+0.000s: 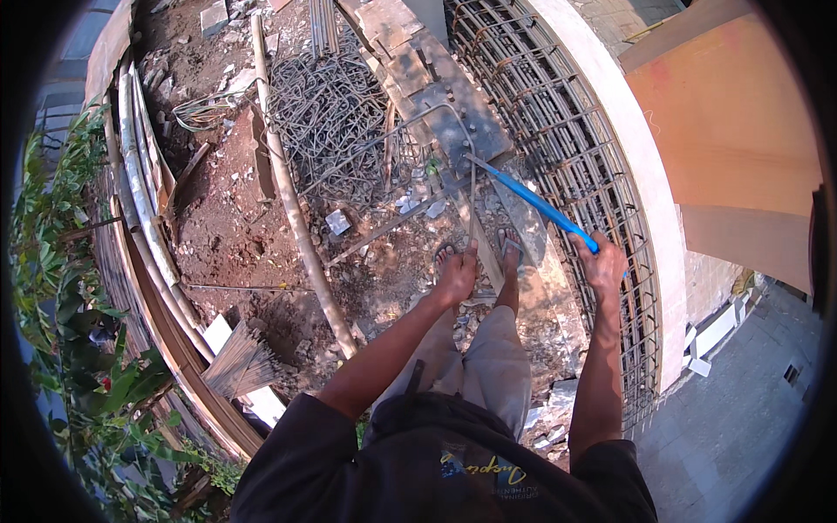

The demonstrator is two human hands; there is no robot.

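Observation:
My left hand (459,275) is closed around the near end of a thin steel rod (473,205). The rod runs away from me, bends over a dark work board (453,122) and slants back to the left. My right hand (603,264) grips the blue handle of a bending bar (539,203). The bar's bare metal tip meets the rod at the board's near edge. Small pegs stand up from the board. Both forearms reach forward, the right one farther out to the side.
A long rebar cage (558,131) lies along the right beside a pale wall edge (641,166). Bent steel pieces (327,122) are heaped left of the board. A wooden pole (292,200) crosses the rubble. A bundle of thin rods (240,362) lies lower left, near plants (113,383).

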